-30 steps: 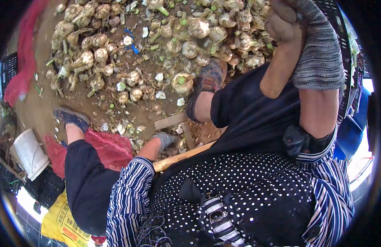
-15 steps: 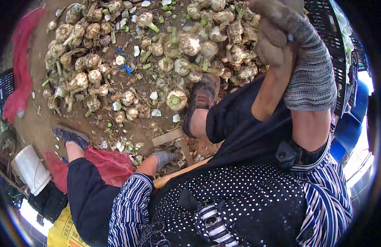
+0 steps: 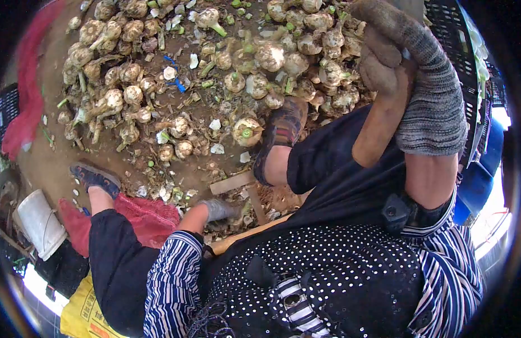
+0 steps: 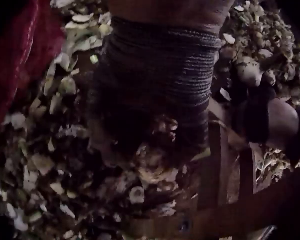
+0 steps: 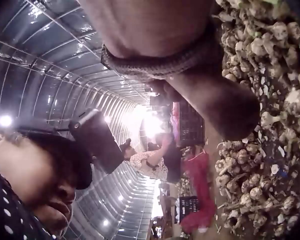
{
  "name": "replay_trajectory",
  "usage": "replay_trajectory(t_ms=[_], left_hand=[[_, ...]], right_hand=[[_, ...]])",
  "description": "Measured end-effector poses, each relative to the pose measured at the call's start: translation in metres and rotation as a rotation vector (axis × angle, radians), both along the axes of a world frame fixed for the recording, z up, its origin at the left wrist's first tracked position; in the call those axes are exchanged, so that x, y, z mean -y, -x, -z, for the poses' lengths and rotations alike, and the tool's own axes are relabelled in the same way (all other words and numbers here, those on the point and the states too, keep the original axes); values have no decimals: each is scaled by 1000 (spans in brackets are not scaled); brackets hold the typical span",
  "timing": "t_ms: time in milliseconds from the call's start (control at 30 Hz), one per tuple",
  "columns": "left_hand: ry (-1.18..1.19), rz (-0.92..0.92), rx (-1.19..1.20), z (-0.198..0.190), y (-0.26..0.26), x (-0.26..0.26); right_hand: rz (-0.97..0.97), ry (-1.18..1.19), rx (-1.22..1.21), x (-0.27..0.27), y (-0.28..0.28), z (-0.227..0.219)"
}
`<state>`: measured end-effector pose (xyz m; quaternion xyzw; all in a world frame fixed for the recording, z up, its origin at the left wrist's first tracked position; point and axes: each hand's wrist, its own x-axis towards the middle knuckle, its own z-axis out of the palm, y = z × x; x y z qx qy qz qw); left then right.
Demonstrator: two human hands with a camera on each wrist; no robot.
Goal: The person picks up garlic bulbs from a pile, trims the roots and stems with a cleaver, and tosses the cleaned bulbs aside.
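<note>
My right hand [image 3: 385, 49], in a knitted grey glove with brown coated fingers, grips a thick wooden handle [image 3: 377, 132] above my right thigh. The handle's rounded end also shows in the right wrist view, and the working end is hidden behind the hand. My left hand [image 3: 220, 210], in the same kind of glove, is low between my legs beside a wooden frame [image 3: 257, 203]. In the left wrist view a pale yellowish lump [image 4: 155, 172] shows at its dark fingers; I cannot tell whether they hold it. A cut garlic bulb [image 3: 247, 132] lies near my right shoe.
Garlic bulbs with stems [image 3: 111, 101] cover the ground ahead, among peelings and scraps. Red mesh sacking [image 3: 150, 217] and a white bucket [image 3: 41, 223] lie left. A black crate [image 3: 454, 62] stands right. Another person [image 5: 152, 162] is farther off.
The head view has shifted slightly. My right hand and the wooden handle have come a little lower, toward my lap. My left hand has shifted slightly left and is now blurred.
</note>
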<state>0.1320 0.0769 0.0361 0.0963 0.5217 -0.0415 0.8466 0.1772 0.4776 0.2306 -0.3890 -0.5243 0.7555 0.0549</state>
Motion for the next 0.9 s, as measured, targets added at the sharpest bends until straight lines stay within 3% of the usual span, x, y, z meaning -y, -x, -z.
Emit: replay_trajectory(t_ms=[33, 100, 167, 233, 300, 367, 433, 467, 500, 533, 567, 600, 667, 700, 767, 867, 900], left_hand=[[-124, 265, 21, -2, 10, -1], [-67, 271, 64, 23, 16, 25], [-290, 334, -182, 16, 37, 25], [-339, 120, -477, -33, 69, -11], [-363, -405, -472, -43, 93, -20], [-664, -668, -668, -65, 112, -39], [-925, -815, -712, -95, 122, -59], [-773, -1046, -648, -135, 117, -82], [-861, -1214, -523, -143, 116, -87], [-844, -1301, -482, -156, 118, -98], [-833, -1381, -438, -175, 114, -109], [-891, -1460, -405, -188, 110, -114], [-892, -1427, -477, -211, 99, -125], [-876, -1414, -545, -219, 97, -130], [-895, -1447, -448, -234, 94, -139], [-773, -1802, -268, -256, 88, -157], [-693, -1726, -519, -246, 95, -155]], right_hand=[[0, 1, -13, 1, 0, 0], [-2, 6, -39, 4, 3, 0], [-1, 21, -82, 8, 7, -1], [1, 37, -130, 11, 15, -2], [9, 54, -182, 14, 29, -8], [11, 59, -228, 24, 46, -23], [-39, -48, -45, 35, 59, -58], [-176, 100, -98, 35, 59, -47], [-205, 152, 2, 37, 59, -42], [-228, -249, -219, 40, 71, -4], [-351, -260, -25, 41, 72, -16], [-404, -240, -29, 48, 69, -23], [-377, -430, -161, 63, 64, -13], [-400, -400, -152, 66, 61, -16], [-469, -450, -50, 63, 63, -23], [-503, -479, -38, 62, 61, -38], [-494, -480, -49, 62, 62, -38]])
